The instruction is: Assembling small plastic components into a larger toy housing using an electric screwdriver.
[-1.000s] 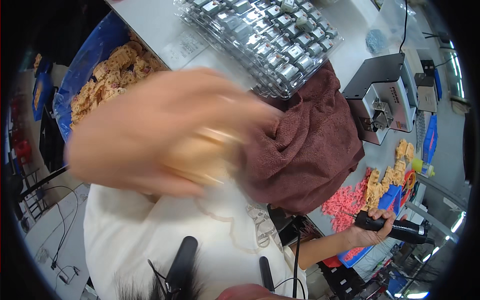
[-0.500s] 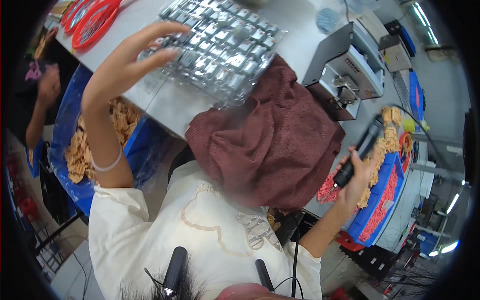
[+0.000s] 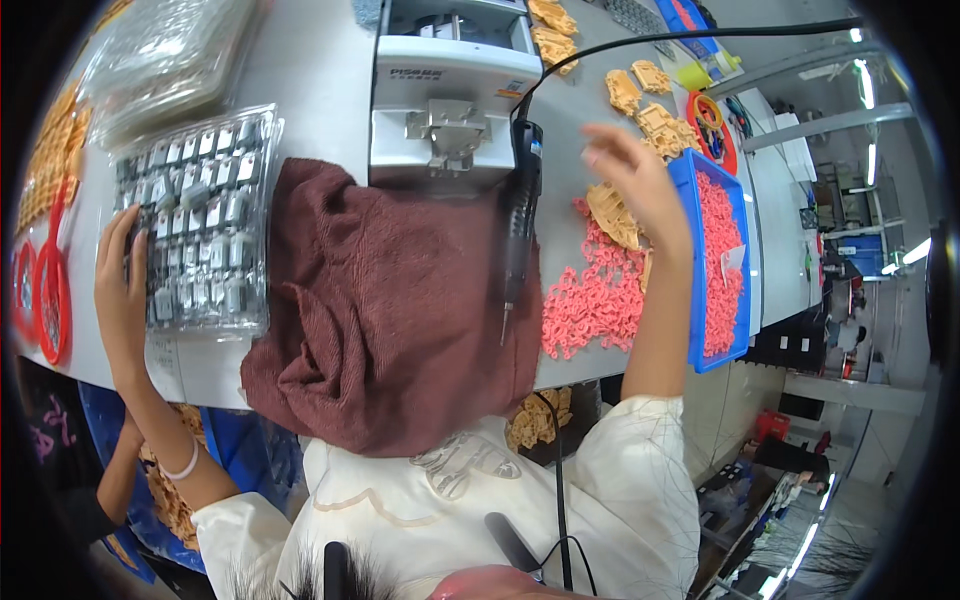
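My left hand (image 3: 122,265) lies over the left edge of a clear plastic tray (image 3: 262,300), fingers stretched among its small silver-grey block-shaped parts (image 3: 205,215). No part shows in its grasp. My right hand (image 3: 635,180) is raised over the right side of the bench, fingers apart, holding nothing, close to tan plastic parts (image 3: 660,128). A black electric screwdriver (image 3: 520,215) stands upright in view, its bit pointing toward me over the maroon cloth (image 3: 400,300); its cable runs off to the upper right.
A grey screw-feeder machine (image 3: 450,80) stands behind the cloth. Small pink parts (image 3: 600,305) are heaped right of it, beside a blue bin (image 3: 748,290) holding more. Stacked clear trays (image 3: 170,60) and a red-handled basket (image 3: 50,290) sit at left. Another person's arm (image 3: 120,470) shows at lower left.
My right hand has let go of the screwdriver and moved up over the tan parts. My left hand rests at the tray's left edge. The view has turned, bringing the machine to the middle.
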### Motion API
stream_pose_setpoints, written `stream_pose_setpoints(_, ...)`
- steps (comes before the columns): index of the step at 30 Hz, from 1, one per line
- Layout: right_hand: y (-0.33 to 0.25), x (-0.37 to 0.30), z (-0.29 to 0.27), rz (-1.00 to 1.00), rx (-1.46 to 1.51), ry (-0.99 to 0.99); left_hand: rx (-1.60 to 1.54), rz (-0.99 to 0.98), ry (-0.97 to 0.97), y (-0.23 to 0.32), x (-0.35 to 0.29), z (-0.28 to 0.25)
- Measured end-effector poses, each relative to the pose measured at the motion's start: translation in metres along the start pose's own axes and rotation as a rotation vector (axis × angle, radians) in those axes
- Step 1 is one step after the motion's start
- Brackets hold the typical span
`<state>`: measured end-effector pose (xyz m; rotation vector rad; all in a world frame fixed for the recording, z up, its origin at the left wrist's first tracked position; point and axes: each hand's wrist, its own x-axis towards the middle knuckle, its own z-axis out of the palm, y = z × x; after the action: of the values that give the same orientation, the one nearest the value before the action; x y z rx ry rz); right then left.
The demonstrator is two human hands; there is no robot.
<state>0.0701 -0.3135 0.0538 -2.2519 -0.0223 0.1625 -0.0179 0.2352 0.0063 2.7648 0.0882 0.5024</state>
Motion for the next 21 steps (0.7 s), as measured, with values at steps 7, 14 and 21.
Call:
stream_pose_setpoints(7, 0.132, 0.155, -0.056, 0.044, -0.678, 0.558, -0.044, 0.083, -0.026, 0.014, 0.002, -0.023)
stream_pose_setpoints(14, 0.097, 0.124, -0.032, 0.037, -0.777, 0.304, -0.164, -0.008, -0.096, -0.006, -0.001, -0.028)
stream_pose_setpoints(21, 0.016, 0.014, -0.050, -0.111, 0.107, 0.266, -0.196, -0.017, 0.045, -0.025, 0.004, -0.017)
